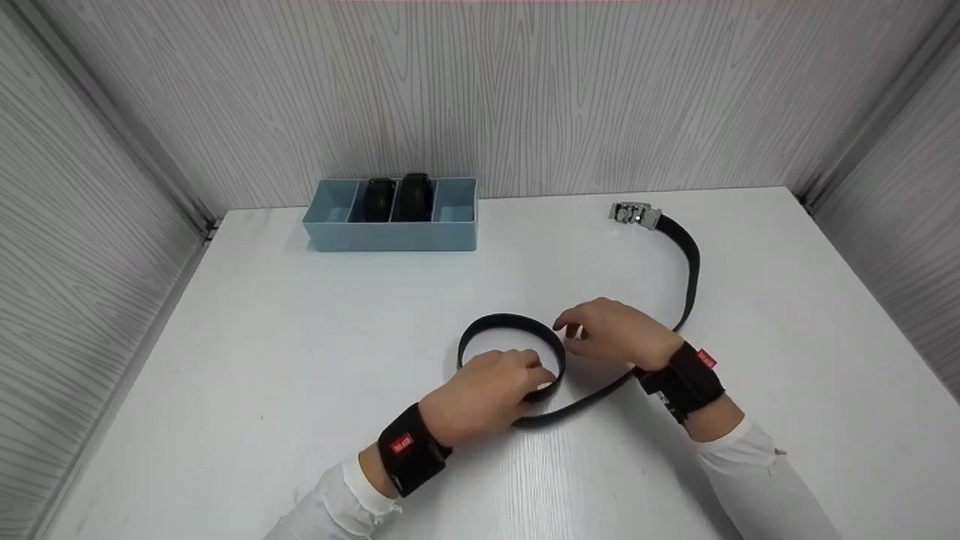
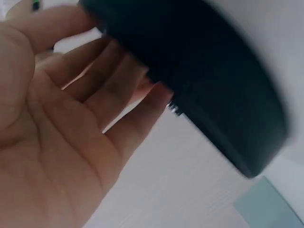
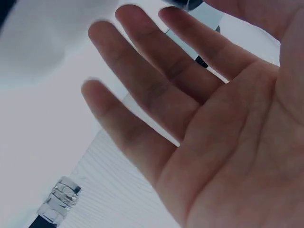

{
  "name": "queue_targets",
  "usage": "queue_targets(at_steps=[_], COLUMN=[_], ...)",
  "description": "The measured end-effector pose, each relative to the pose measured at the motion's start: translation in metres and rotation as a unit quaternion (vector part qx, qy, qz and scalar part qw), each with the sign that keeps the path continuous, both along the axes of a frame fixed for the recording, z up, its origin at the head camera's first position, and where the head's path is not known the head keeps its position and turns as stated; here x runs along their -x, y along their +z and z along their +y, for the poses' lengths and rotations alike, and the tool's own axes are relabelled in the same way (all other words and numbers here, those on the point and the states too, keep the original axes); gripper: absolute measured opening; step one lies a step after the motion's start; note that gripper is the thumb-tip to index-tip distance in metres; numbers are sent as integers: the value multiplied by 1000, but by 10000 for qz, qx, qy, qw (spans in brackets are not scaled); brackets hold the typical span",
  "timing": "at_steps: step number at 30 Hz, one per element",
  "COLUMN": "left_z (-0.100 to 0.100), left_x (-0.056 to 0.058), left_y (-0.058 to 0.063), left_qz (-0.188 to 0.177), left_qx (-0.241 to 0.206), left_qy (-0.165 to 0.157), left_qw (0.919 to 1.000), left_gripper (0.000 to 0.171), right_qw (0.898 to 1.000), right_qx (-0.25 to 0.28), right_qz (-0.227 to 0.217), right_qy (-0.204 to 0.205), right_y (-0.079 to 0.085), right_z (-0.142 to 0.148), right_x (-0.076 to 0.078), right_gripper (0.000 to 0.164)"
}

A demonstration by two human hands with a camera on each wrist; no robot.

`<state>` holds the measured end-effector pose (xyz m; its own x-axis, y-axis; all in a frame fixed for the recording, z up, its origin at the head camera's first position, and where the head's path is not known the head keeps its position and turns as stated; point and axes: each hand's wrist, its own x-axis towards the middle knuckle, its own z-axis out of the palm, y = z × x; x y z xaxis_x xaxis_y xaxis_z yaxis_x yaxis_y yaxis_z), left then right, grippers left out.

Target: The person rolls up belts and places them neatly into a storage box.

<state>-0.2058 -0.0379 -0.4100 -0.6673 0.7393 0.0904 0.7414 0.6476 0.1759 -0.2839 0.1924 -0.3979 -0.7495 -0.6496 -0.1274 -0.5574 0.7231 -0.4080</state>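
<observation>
Head view: left hand [image 1: 484, 390] pinches looped belt [image 1: 512, 321]; right hand [image 1: 619, 330] relaxed; beyond, blue tray [image 1: 397, 237] holding black rolls [image 1: 415, 199].

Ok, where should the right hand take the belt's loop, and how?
I'd pinch the far right wall of the loop, coming from above and the right, one side inside, one out. The strap stands on edge there, offering two flat faces, with open space within the ring. The left hand occupies the near side; the right hand is right beside that wall.
</observation>
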Motion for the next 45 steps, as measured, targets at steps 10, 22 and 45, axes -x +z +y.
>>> queue_targets(at_steps=[10,22,45], left_z=[-23,-21,-19], left_x=[9,15,21], left_y=[6,0,-14], left_qz=[-250,-227,-1392], left_qx=[84,270,-1408], left_qy=[951,1601,987], left_qw=[9951,9865,9752], left_gripper=[20,33,40], right_qw=[9987,9993,9936], right_qx=[-21,166,969], right_qz=[445,261,221], right_qy=[261,225,533], right_y=[3,-2,-12], right_z=[-20,-26,-33], right_x=[-16,-18,-14], right_gripper=[24,51,24])
